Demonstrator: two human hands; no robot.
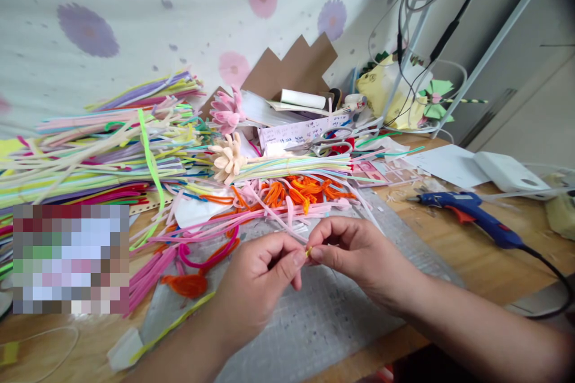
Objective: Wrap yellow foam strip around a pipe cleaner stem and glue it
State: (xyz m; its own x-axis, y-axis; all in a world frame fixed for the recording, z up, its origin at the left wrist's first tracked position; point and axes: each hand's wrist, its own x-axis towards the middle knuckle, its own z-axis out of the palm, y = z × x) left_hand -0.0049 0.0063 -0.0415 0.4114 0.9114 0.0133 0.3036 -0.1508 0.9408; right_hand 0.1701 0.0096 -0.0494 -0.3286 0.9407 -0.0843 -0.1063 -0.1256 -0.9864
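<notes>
My left hand (265, 278) and my right hand (354, 251) meet above the grey cutting mat (287, 341). Between their pinched thumbs and forefingers is a tiny yellow piece of pipe cleaner (308, 252), mostly covered by the fingertips. A longer yellow pipe cleaner (173, 326) runs on the mat beside my left forearm. Just beyond my hands lie pink pipe cleaners (251, 215) and bent orange pipe cleaners (309, 188). An orange shaped piece (185, 285) and a magenta curved pipe cleaner (206, 263) rest left of my left hand.
A blue hot glue gun (476, 212) lies on the right, its cord trailing off the table. Large bundles of coloured pipe cleaners (90, 155) fill the left. Scissors (330, 142), a cream fuzzy flower (228, 158) and a white box-like device (512, 173) stand farther back.
</notes>
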